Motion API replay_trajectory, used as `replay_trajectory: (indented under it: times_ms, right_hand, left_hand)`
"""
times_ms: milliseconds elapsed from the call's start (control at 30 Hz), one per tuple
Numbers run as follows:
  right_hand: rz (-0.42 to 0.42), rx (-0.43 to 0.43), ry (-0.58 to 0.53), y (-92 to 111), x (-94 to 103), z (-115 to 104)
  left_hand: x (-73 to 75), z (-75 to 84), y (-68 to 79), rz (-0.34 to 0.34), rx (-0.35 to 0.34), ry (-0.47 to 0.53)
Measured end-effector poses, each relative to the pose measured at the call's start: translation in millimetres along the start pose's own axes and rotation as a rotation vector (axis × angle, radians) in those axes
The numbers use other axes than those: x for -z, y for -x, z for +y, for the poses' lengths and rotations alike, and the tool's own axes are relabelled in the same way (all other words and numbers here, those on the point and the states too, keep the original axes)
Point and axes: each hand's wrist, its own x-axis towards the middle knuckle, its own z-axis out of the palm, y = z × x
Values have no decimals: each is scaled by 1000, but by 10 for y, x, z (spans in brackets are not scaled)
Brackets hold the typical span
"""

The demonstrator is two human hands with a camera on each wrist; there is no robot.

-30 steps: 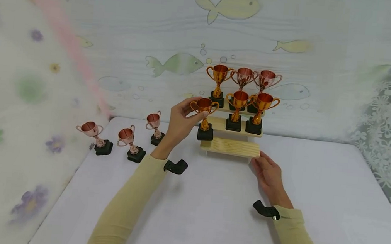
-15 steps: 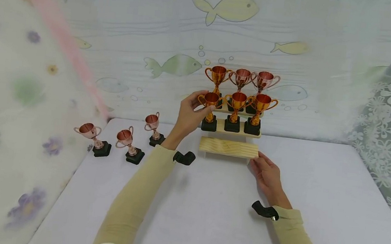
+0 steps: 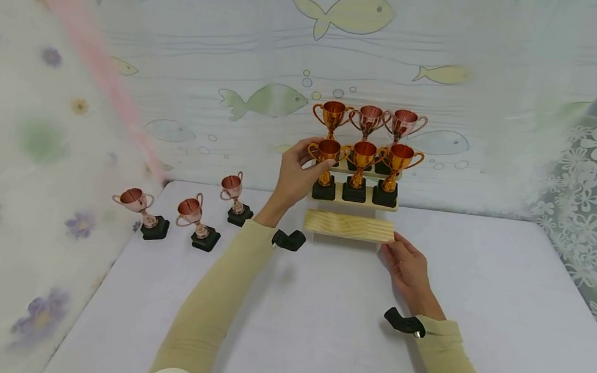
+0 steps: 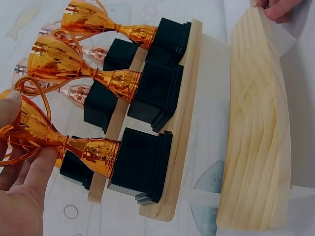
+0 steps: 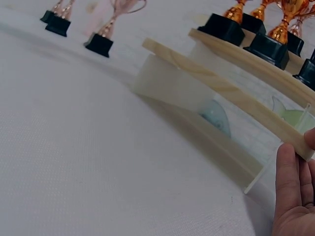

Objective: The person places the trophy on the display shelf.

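Note:
My left hand (image 3: 297, 177) pinches the cup of a gold trophy (image 3: 329, 150). In the left wrist view that trophy's black base (image 4: 140, 162) rests on the middle tier, at the left end of its row. Two more gold trophies stand beside it, the middle one (image 3: 364, 152) and the right one (image 3: 400, 156). Thumb above and fingers below, my right hand (image 3: 412, 274) grips the right end of the bottom wooden tier (image 3: 348, 226) of the stepped display stand. The right wrist view shows clear supports under this tier, which bears no trophies.
On the top tier stand one gold trophy (image 3: 332, 113) and two rose-coloured trophies, one in the middle (image 3: 371, 117) and one at right (image 3: 405, 121). Three rose-coloured trophies, such as the leftmost (image 3: 134, 199), stand on the white table (image 3: 318, 330) at left. A fish-patterned backdrop (image 3: 194, 41) hangs behind.
My left hand has moved right and back with the gold trophy, from in front of the stand onto the middle tier, then slightly closer to its neighbour. The right hand has stayed put.

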Motion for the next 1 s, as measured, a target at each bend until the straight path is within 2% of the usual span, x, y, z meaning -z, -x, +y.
replay_trajectory:
  times_ms: [400, 600, 767, 1000]
  right_hand:
    - [7, 1, -19, -17, -2, 9]
    - [4, 25, -2, -29, -3, 29]
    - [7, 25, 13, -27, -3, 21]
    - [21, 7, 8, -25, -1, 15]
  left_hand:
    - [-22, -25, -15, -14, -6, 36]
    - [-2, -5, 41, 3, 33, -3]
    - [42, 8, 153, -1, 22, -95]
    - [205, 132, 476, -33, 41, -248]
